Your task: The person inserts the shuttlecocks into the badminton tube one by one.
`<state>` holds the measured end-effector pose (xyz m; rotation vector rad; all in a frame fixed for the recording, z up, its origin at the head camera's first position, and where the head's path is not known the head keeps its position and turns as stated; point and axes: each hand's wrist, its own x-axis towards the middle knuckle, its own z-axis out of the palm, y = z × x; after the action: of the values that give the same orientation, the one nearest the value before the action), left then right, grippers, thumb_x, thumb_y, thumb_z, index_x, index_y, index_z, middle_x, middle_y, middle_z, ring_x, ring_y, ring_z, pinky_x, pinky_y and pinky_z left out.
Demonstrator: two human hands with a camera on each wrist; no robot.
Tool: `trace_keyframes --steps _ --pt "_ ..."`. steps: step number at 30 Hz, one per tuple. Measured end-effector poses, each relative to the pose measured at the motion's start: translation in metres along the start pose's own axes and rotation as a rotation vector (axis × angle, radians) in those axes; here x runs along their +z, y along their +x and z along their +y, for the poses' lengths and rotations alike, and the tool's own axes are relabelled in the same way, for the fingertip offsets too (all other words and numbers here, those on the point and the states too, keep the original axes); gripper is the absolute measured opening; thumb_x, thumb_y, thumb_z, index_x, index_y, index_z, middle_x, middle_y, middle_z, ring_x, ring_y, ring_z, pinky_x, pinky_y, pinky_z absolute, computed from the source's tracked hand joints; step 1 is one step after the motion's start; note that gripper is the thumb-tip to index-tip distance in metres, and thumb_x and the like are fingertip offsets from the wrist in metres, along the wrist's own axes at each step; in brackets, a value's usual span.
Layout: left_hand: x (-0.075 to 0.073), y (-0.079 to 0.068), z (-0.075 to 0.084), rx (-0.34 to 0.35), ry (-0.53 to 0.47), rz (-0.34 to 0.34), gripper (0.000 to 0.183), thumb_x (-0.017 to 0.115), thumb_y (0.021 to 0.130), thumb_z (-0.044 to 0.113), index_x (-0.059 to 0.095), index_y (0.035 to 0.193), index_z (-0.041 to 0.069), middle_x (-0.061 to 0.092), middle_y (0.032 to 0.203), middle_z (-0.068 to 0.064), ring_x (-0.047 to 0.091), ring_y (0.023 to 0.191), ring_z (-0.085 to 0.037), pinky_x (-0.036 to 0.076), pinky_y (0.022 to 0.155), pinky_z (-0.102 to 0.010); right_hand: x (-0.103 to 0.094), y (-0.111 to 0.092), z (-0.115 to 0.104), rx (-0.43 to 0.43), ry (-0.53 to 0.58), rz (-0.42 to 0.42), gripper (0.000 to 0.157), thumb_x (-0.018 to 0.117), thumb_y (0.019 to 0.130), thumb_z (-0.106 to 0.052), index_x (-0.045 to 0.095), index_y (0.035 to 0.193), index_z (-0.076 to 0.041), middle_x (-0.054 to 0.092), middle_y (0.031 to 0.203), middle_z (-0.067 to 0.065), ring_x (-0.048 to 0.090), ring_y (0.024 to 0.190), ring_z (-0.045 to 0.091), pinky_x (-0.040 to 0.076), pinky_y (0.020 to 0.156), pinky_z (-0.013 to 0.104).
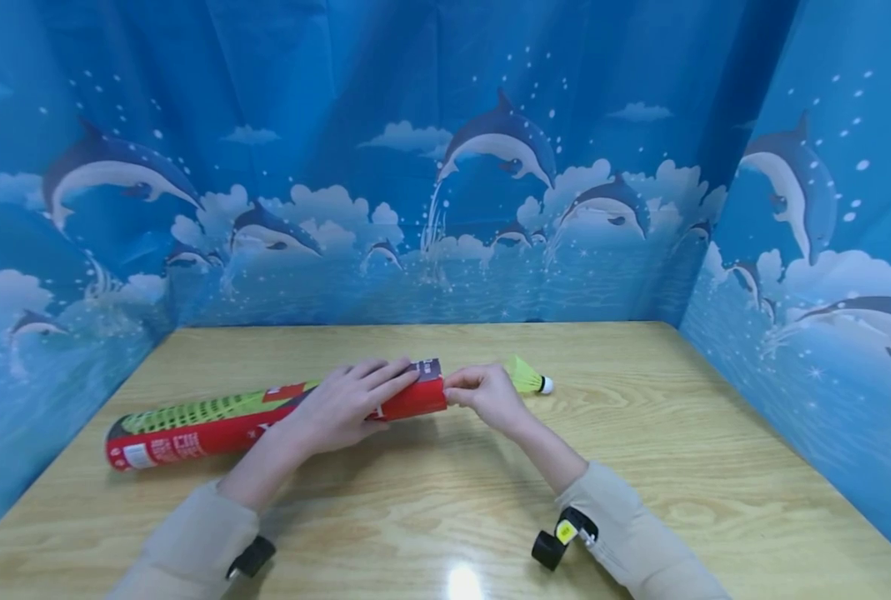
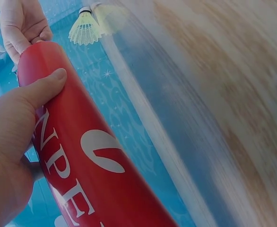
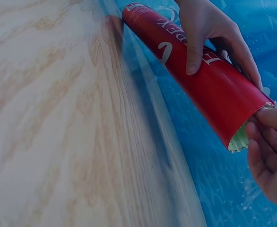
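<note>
A long red and yellow-green shuttlecock tube (image 1: pixel 190 433) lies tilted, its mouth end to the right. My left hand (image 1: pixel 347 400) grips it near that end, thumb on one side and fingers across the top. At the mouth, my right hand (image 1: pixel 493 397) has thumb and curled fingers at the rim, pinching the edge of a pale green shuttlecock (image 3: pixel 239 138) inside. The fingertips are partly hidden in the opening. Another yellow shuttlecock (image 1: pixel 523 377) with a white cork lies on the table just behind the right hand.
The wood-grain table (image 1: pixel 430 517) reaches to a blue dolphin-print curtain (image 1: pixel 302 150) at the back and sides. A black wrist camera (image 1: pixel 548 550) is strapped to the right sleeve, and another (image 1: pixel 252 557) to the left.
</note>
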<state>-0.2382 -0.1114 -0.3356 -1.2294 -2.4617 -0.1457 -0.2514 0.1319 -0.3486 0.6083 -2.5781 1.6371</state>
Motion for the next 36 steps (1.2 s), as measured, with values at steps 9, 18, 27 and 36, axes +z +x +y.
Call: trace_keyframes --steps 9,18,27,36 --pt "-0.003 0.002 0.000 -0.013 -0.005 -0.020 0.091 0.085 0.066 0.022 0.037 0.143 0.020 0.041 0.143 -0.005 0.042 0.122 -0.025 0.043 0.092 -0.050 -0.018 -0.006 0.004 0.021 0.021 -0.100 0.027 0.064 0.088 -0.015 0.066 0.110 0.001 0.068 0.097 0.011 0.064 0.085 0.018 0.052 0.073 0.033" --pt "-0.005 0.002 0.000 -0.019 -0.001 -0.019 0.094 0.087 0.063 0.022 0.038 0.143 0.019 0.040 0.143 -0.005 0.041 0.123 -0.025 0.043 0.092 -0.050 -0.053 -0.009 0.023 0.075 -0.018 -0.002 0.033 0.063 0.088 -0.014 0.061 0.117 0.001 0.066 0.104 0.012 0.062 0.092 0.022 0.049 0.082 0.045" --pt "-0.005 0.001 0.000 -0.017 -0.007 -0.032 0.093 0.086 0.063 0.022 0.037 0.143 0.019 0.039 0.144 -0.005 0.041 0.124 -0.025 0.042 0.092 -0.050 -0.091 -0.003 0.042 0.107 -0.114 0.107 0.040 0.062 0.089 -0.014 0.054 0.126 0.001 0.062 0.109 0.016 0.056 0.103 0.030 0.046 0.084 0.044" --pt "-0.004 0.000 0.000 -0.012 -0.002 -0.026 0.094 0.086 0.064 0.022 0.036 0.143 0.019 0.039 0.144 -0.005 0.041 0.124 -0.025 0.042 0.092 -0.051 -0.108 0.006 0.060 0.125 -0.202 0.063 0.050 0.064 0.087 -0.011 0.046 0.131 0.006 0.053 0.122 0.028 0.053 0.108 0.036 0.044 0.089 0.045"
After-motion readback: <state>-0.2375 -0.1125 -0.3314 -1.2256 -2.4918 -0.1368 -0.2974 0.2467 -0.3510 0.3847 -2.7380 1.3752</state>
